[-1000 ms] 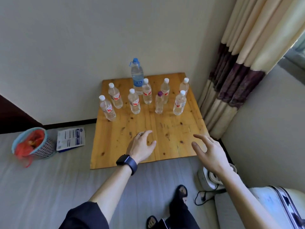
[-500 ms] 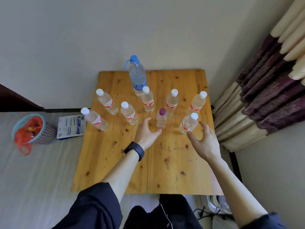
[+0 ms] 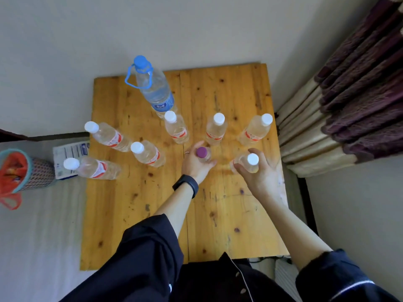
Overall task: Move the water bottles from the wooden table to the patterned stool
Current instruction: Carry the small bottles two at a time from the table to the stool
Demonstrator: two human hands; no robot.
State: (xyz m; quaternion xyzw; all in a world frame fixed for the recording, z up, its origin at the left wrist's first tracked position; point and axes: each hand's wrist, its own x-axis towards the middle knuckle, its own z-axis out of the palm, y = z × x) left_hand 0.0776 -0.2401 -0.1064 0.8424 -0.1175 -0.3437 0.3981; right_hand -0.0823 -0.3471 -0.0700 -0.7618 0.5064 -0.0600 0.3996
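Note:
Several clear water bottles stand on the wooden table. My left hand grips the small purple-capped bottle near the table's middle. My right hand grips a white-capped bottle just to its right. Other white-capped bottles with red labels stand behind and to the left, such as the bottle at the far right and the bottle at the front left. A large blue-capped bottle stands at the back. The patterned stool is out of view.
A basket with a red bag and a printed leaflet lie on the floor left of the table. Curtains hang close to the table's right edge. The wall runs right behind the table.
I have leaned in over the table. Both hands reached forward from open air and closed round bottles: the left on the purple-capped one, the right on a white-capped one.

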